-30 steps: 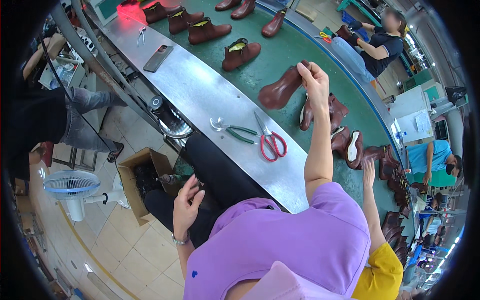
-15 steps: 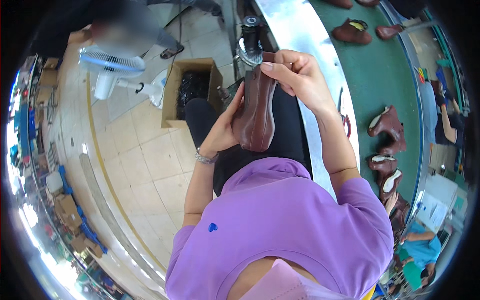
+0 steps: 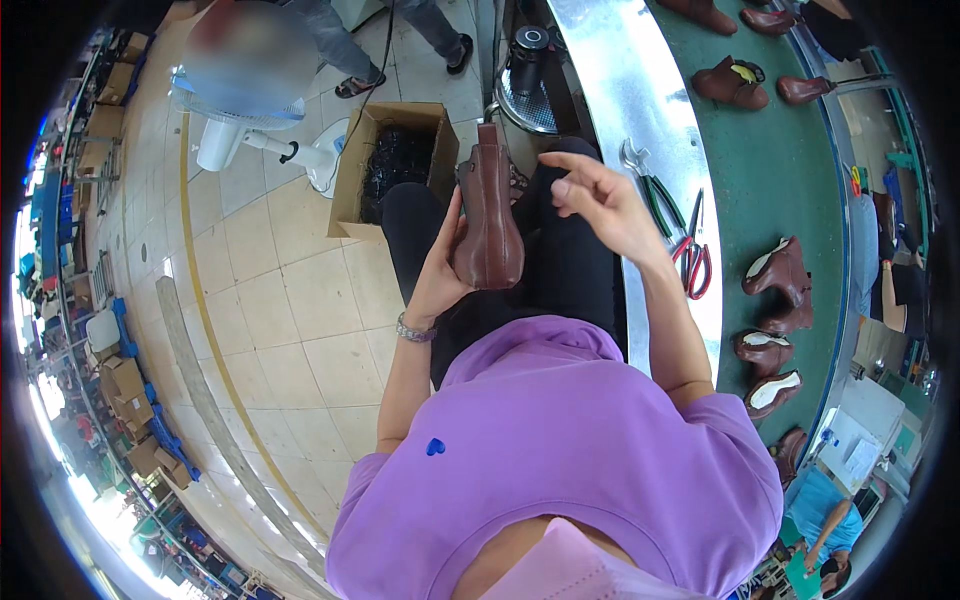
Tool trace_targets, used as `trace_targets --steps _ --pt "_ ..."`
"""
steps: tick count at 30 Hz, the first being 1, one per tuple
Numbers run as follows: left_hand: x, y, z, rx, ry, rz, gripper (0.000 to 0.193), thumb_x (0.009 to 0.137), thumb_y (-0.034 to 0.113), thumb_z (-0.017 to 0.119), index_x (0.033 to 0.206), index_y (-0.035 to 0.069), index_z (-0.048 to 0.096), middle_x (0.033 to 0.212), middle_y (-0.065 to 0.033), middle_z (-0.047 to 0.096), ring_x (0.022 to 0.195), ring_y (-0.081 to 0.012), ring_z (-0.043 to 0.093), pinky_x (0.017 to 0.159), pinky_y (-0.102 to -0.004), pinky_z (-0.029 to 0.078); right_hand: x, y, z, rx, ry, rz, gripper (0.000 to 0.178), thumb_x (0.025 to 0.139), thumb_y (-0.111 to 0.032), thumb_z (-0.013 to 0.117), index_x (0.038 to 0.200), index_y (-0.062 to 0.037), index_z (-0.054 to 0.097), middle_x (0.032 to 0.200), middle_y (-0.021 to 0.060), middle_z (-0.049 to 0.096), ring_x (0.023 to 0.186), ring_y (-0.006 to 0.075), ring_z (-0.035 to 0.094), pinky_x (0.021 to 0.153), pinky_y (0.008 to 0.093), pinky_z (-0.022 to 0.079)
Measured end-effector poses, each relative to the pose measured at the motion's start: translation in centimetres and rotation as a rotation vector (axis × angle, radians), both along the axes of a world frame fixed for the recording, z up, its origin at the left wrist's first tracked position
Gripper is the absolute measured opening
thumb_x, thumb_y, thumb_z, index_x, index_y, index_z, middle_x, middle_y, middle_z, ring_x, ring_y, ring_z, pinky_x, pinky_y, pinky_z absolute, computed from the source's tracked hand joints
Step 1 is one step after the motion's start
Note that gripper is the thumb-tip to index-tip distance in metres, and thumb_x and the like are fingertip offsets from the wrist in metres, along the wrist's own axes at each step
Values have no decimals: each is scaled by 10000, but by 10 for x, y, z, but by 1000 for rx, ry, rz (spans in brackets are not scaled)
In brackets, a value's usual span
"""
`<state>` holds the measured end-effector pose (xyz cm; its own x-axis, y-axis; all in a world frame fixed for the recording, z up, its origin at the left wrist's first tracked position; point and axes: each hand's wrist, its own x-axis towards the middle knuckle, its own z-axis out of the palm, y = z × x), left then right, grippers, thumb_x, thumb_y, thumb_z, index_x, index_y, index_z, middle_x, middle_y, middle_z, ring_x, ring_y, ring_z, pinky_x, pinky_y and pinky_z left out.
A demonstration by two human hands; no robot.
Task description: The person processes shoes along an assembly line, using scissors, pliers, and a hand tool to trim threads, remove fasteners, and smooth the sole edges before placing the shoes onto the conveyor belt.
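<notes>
Right hand (image 3: 605, 205) off the boot (image 3: 488, 215) since half a second ago, now hovering just beside it, fingers spread loose and wide, holding nothing. Boot lower in view than before, held over the lap in front of the purple shirt (image 3: 560, 450). Left hand (image 3: 445, 270) cupped under and behind the boot, fingers wrapped on its far side, thumb up along the shaft; boot upright, toe end toward the chest.

Progress, judged only: boot taken off the green belt (image 3: 790, 190) and in hand over the lap, inspection or handling looks barely started; scissors (image 3: 693, 255) and pliers (image 3: 655, 185) untouched on the steel bench (image 3: 620, 90). Several more boots (image 3: 780, 280) waiting on the belt, so plenty apparently left.

Hard to make out: left fingertips hidden behind the boot; boot's sole and far face not visible. Contents of the cardboard box (image 3: 395, 160) dark, cannot tell what. Fan (image 3: 240, 110) partly blurred. Co-workers at right rim cut off.
</notes>
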<state>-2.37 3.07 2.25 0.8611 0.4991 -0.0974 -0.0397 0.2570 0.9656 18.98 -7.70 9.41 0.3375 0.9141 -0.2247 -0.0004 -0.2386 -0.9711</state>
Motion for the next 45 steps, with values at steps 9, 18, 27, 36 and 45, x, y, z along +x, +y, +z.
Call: trace_targets --steps 9,18,27,36,45 --pt "5 -28 -26 -151 83 -151 1172 558 -32 810 1455 184 87 1376 -73 339 1241 -168 363 1023 -294 318 -17 -7 -30 62 -8 28 763 789 -98 672 1421 -142 247 1189 95 524 1047 183 514 923 318 410" --pt "7 -23 41 389 213 -241 872 629 229 810 1357 61 360 1371 -138 363 1250 -273 370 1033 -327 284 -32 -28 -32 -106 -453 -49 661 724 -211 725 1321 -202 443 1094 151 567 943 268 539 851 324 436" --pt "7 -59 27 769 224 140 373 731 216 699 1041 43 583 1017 -108 602 994 -262 567 861 -348 448 -11 -31 -35 378 -766 316 375 576 -165 776 935 -124 676 1145 110 546 1118 340 471 894 410 424" --pt "8 -86 18 981 254 329 286 733 175 658 965 20 597 958 -91 602 906 -264 569 784 -354 484 -37 -48 -39 291 -784 285 285 637 -101 734 914 -107 666 979 47 552 973 279 493 783 354 465" --pt "20 -77 15 960 278 387 245 771 175 633 969 33 600 948 -98 606 870 -267 583 765 -352 478 -16 -22 -31 248 -852 384 204 686 -117 702 889 -125 677 978 21 587 981 254 492 821 382 423"
